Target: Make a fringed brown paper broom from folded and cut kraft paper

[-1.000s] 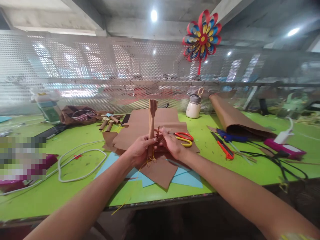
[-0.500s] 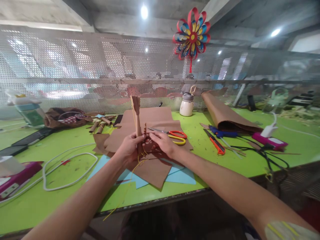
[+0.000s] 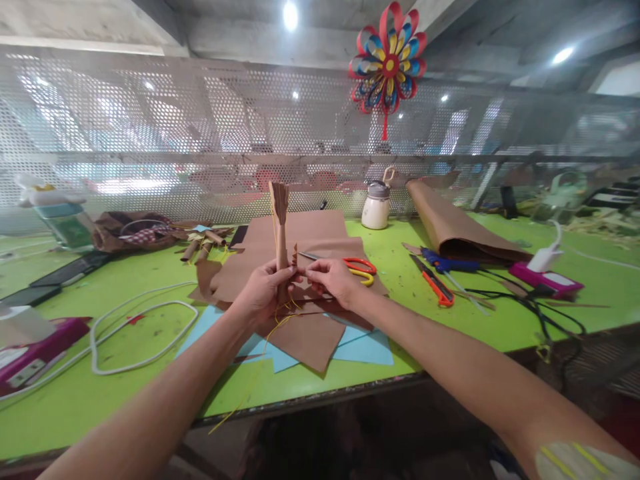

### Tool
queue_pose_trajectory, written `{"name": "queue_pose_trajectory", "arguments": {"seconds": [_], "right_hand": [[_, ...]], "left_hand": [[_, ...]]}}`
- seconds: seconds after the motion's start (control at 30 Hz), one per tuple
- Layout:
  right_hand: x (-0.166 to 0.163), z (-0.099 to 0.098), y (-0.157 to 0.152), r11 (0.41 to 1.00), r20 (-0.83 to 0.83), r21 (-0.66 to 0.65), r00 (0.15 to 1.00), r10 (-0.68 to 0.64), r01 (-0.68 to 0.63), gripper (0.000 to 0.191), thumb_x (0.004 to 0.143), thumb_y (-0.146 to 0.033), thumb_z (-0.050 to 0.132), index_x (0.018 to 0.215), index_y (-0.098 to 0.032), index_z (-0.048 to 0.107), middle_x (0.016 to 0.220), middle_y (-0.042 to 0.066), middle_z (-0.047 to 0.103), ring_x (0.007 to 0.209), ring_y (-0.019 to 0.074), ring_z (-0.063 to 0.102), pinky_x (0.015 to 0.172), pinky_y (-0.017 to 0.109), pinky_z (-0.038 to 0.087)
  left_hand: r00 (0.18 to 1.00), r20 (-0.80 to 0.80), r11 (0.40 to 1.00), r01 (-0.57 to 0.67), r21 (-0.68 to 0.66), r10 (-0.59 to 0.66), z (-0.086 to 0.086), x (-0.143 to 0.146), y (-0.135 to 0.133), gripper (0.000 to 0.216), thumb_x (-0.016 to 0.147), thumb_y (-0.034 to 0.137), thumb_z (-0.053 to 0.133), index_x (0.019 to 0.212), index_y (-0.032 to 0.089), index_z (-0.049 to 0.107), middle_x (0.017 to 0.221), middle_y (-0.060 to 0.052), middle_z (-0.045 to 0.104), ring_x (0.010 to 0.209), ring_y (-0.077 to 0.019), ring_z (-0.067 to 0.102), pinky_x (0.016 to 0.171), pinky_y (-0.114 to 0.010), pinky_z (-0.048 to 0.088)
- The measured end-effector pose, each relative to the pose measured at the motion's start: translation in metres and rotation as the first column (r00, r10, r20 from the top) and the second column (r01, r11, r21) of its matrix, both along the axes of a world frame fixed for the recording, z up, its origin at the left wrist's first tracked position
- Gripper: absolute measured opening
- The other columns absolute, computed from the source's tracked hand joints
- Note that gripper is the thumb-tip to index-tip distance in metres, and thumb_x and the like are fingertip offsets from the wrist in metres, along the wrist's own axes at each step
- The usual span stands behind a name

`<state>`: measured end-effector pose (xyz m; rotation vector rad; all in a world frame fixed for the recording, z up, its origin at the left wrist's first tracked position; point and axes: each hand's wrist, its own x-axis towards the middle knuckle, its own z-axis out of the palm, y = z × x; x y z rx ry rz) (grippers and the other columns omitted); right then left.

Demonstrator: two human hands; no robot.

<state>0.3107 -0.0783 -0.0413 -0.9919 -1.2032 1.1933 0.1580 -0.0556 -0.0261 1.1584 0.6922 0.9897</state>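
Observation:
My left hand [image 3: 266,291] is closed around an upright bundle of folded brown paper [image 3: 280,223], pleated and fanned at its top. A short twisted brown paper strip [image 3: 295,256] sticks up beside the left thumb. My right hand [image 3: 333,281] is pinched close to that strip; whatever lies between its fingertips is too small to make out. Yellow string [image 3: 280,323] trails from below the bundle toward the table edge. Under the hands lie brown paper sheets [image 3: 310,341] and light blue paper [image 3: 367,348]. Scissors [image 3: 361,267] with red and yellow handles rest just beyond my right hand.
An orange utility knife [image 3: 438,288] and a blue glue gun [image 3: 450,260] lie to the right, near black cables and a purple power strip [image 3: 547,280]. Rolled brown paper [image 3: 450,227] and a white bottle [image 3: 375,205] stand behind. A white cable [image 3: 145,370] loops at left.
My right hand has drawn slightly right, its fingers now more pinched and a little apart from the left hand. The bundle stays in my left hand. The camera view has shifted a little.

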Motion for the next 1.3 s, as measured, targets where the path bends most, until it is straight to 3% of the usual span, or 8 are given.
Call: {"name": "queue_pose_trajectory", "arguments": {"seconds": [0.13,0.3,0.53,0.8,0.9,1.03,1.17,1.3], "right_hand": [[0.003,0.002,-0.001,0.999,0.012,-0.015,0.999,0.048,-0.048,0.026,0.058,-0.036,0.071,0.062,-0.015,0.056,0.043,-0.008,0.045,0.036,0.0031,0.035,0.036,0.018,0.023],[0.004,-0.004,0.005,1.0,0.101,0.005,0.994,0.03,-0.03,0.024,0.063,-0.038,0.067,0.066,-0.016,0.058,0.049,-0.005,0.05,0.04,0.0064,0.042,0.039,0.02,0.033],[0.013,-0.011,0.02,0.967,0.255,0.148,0.936,-0.241,0.209,0.013,0.07,-0.029,0.057,0.063,-0.018,0.059,0.056,-0.002,0.055,0.052,0.0111,0.05,0.048,0.022,0.039],[0.057,0.015,0.03,0.912,0.509,0.235,0.756,-0.411,0.337,0.014,0.068,-0.022,0.053,0.058,-0.016,0.062,0.05,-0.001,0.056,0.048,0.0106,0.05,0.049,0.022,0.039],[0.101,0.027,0.021,0.899,0.639,0.254,0.636,-0.433,0.356,0.014,0.068,-0.022,0.053,0.058,-0.016,0.061,0.053,0.0,0.058,0.05,0.0109,0.053,0.05,0.022,0.04],[0.175,0.031,-0.007,0.868,0.824,0.254,0.374,-0.425,0.426,0.017,0.069,-0.021,0.051,0.057,-0.013,0.062,0.053,0.004,0.059,0.054,0.0136,0.054,0.053,0.023,0.039],[0.238,0.024,-0.036,0.863,0.955,0.219,0.082,-0.285,0.455,0.017,0.066,-0.017,0.054,0.052,-0.014,0.062,0.059,0.009,0.062,0.065,0.0204,0.057,0.061,0.029,0.038],[0.275,0.01,-0.05,0.867,0.982,0.183,-0.12,-0.143,0.463,0.017,0.065,-0.008,0.053,0.073,-0.011,0.068,0.086,0.018,0.064,0.087,0.0276,0.057,0.07,0.033,0.038]], "left_hand": [[0.996,0.003,0.996,0.089,0.004,-0.089,-0.001,-0.001,0.0,0.019,0.07,0.016,0.065,0.086,0.013,0.056,0.071,-0.003,0.062,0.049,-0.0075,0.054,0.043,-0.019,0.048],[0.997,0.017,0.996,0.081,-0.029,-0.08,-0.005,-0.001,0.002,0.014,0.07,0.013,0.063,0.081,0.012,0.054,0.065,-0.001,0.058,0.047,-0.0087,0.053,0.043,-0.022,0.048],[0.999,-0.009,0.992,-0.049,-0.115,0.048,-0.013,0.0,0.008,0.012,0.071,0.004,0.056,0.081,0.011,0.053,0.071,-0.005,0.06,0.053,-0.0094,0.058,0.048,-0.021,0.049],[0.999,-0.016,0.992,-0.036,-0.124,0.034,-0.016,0.0,0.011,0.011,0.071,0.003,0.057,0.079,0.01,0.052,0.071,-0.007,0.061,0.052,-0.0094,0.058,0.05,-0.022,0.052],[1.0,0.003,0.992,-0.021,-0.125,0.021,-0.017,0.0,0.011,0.012,0.071,0.003,0.057,0.079,0.01,0.052,0.071,-0.006,0.061,0.051,-0.0095,0.058,0.051,-0.024,0.053],[1.0,0.005,0.991,-0.027,-0.134,0.028,-0.018,0.0,0.011,0.013,0.07,0.004,0.058,0.08,0.01,0.052,0.069,-0.005,0.061,0.051,-0.0098,0.058,0.05,-0.024,0.053],[1.0,0.001,0.988,-0.025,-0.15,0.026,-0.018,0.001,0.011,0.013,0.071,0.004,0.058,0.081,0.011,0.053,0.065,-0.005,0.06,0.051,-0.0103,0.059,0.048,-0.021,0.051],[1.0,-0.016,0.989,-0.019,-0.149,0.016,-0.015,0.001,0.009,0.013,0.072,0.004,0.057,0.081,0.011,0.052,0.064,-0.004,0.06,0.049,-0.0097,0.058,0.049,-0.021,0.051]]}}
